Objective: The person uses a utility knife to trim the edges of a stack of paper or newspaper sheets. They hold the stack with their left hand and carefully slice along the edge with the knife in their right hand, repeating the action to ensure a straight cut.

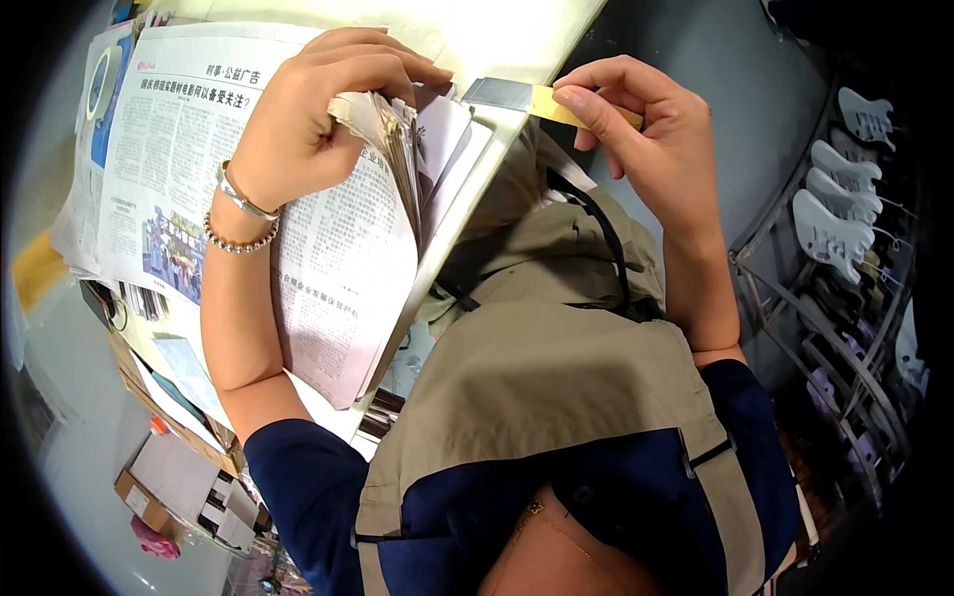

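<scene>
My left hand (323, 109) rests over newspaper sheets (343, 258) at the table's edge, its fingers curled around a worn, brownish wad of layered paper (383, 124). Its foremost fingertips reach toward the grey end of a flat scraper-like tool. My right hand (651, 124) pinches that yellow-handled scraper (556, 104) between thumb and fingers, just beyond the table edge. The scraper's flat grey end points left, over the edge. Loose white sheets (462, 149) stick out between the wad and the edge. My left palm is partly hidden.
The pale table (497, 35) runs along my left, with more newspaper (149, 109) spread on it. Several white, irregular moulded pieces (835, 223) hang on a metal rack (795, 298) at the right. Boxes (184, 477) stand at the lower left. A khaki apron (537, 377) covers my lap.
</scene>
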Demonstrator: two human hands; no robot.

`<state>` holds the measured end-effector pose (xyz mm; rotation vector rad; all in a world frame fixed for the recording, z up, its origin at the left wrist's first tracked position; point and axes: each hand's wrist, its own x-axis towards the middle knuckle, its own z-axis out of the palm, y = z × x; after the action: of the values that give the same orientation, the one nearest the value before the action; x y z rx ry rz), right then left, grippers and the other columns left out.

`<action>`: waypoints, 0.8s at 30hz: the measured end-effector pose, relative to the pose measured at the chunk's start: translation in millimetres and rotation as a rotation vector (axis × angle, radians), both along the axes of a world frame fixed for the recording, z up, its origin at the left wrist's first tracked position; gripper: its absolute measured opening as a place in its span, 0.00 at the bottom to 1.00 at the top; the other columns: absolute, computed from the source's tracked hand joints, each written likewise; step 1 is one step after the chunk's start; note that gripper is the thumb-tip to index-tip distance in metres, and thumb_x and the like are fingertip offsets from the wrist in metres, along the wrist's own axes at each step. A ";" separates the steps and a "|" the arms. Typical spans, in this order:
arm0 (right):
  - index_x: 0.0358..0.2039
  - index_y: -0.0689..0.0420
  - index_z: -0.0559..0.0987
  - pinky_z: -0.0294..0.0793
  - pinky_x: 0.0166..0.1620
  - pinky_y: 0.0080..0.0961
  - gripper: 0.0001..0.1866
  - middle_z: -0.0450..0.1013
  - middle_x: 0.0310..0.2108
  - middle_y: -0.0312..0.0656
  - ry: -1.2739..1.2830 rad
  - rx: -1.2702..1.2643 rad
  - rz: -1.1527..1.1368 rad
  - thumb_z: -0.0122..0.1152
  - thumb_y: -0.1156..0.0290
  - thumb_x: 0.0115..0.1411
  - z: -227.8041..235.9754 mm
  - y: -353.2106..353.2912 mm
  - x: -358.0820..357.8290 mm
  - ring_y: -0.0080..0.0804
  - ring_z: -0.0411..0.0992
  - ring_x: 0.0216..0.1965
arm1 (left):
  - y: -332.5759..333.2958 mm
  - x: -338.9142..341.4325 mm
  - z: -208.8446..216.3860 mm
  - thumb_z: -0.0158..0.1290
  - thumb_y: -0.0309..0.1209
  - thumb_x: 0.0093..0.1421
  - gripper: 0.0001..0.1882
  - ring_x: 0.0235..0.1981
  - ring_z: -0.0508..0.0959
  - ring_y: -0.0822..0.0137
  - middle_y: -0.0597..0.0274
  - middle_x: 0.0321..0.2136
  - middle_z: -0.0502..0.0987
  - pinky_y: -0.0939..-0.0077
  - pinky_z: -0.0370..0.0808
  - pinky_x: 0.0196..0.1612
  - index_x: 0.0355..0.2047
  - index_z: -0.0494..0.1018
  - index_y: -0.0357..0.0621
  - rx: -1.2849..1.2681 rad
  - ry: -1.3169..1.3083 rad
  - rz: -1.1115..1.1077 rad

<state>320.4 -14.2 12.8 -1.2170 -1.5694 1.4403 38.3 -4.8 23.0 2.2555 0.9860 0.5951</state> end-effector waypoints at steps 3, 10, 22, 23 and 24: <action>0.35 0.61 0.82 0.65 0.22 0.12 0.08 0.77 0.23 0.33 -0.039 0.007 -0.002 0.65 0.68 0.62 2.7 1.2 -1.7 0.13 0.71 0.23 | 0.1 3.7 0.8 0.54 0.44 0.48 0.14 0.48 0.80 0.51 0.52 0.40 0.84 0.50 0.64 0.62 0.21 0.72 0.45 0.030 0.039 0.003; 0.35 0.61 0.81 0.68 0.25 0.14 0.09 0.77 0.23 0.35 -0.055 0.060 0.000 0.65 0.68 0.62 8.1 -0.8 -2.7 0.15 0.71 0.22 | -1.0 -2.1 2.2 0.49 0.65 0.50 0.31 0.48 0.80 0.50 0.53 0.35 0.84 0.47 0.63 0.62 0.22 0.72 0.46 0.002 0.003 -0.011; 0.35 0.62 0.81 0.70 0.27 0.15 0.09 0.76 0.22 0.37 -0.036 0.058 -0.002 0.65 0.68 0.62 7.5 -3.5 -6.7 0.17 0.70 0.21 | -3.9 -6.3 9.3 0.53 0.28 0.37 0.14 0.39 0.78 0.55 0.58 0.31 0.78 0.64 0.72 0.51 0.29 0.76 0.41 0.129 -0.042 -0.059; 0.34 0.63 0.81 0.70 0.27 0.16 0.09 0.76 0.22 0.37 -0.037 0.064 0.001 0.65 0.68 0.62 7.9 -4.2 -7.4 0.17 0.70 0.21 | -4.3 -6.6 10.0 0.53 0.27 0.37 0.14 0.38 0.77 0.55 0.59 0.30 0.78 0.65 0.72 0.49 0.29 0.77 0.42 0.125 -0.040 -0.053; 0.34 0.63 0.81 0.70 0.28 0.16 0.09 0.76 0.22 0.37 -0.039 0.070 0.004 0.65 0.68 0.62 8.0 -4.6 -8.1 0.17 0.70 0.21 | -5.0 -6.7 11.0 0.53 0.26 0.36 0.14 0.37 0.77 0.56 0.59 0.30 0.77 0.66 0.72 0.48 0.29 0.77 0.42 0.120 -0.038 -0.048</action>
<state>312.4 -18.7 20.8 -1.2081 -1.6350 1.3600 31.6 -9.8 33.9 2.3571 0.8959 0.6901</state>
